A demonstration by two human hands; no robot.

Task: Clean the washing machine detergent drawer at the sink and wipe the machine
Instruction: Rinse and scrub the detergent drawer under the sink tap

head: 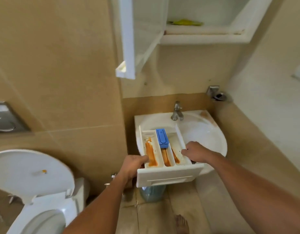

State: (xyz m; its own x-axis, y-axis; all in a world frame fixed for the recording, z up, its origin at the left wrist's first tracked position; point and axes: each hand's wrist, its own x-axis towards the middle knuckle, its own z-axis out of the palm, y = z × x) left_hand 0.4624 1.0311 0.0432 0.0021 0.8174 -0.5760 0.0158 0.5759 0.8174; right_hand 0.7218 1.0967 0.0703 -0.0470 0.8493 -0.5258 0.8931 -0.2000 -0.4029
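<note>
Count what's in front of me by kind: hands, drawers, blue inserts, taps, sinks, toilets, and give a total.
hands: 2 (left hand, right hand)
drawer: 1
blue insert: 1
tap: 1
sink: 1
toilet: 1
total: 7

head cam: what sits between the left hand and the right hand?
The detergent drawer. The left hand holds its left side, the right hand its right wall. Its orange-stained compartments span the gap between them, as the head view shows.
</note>
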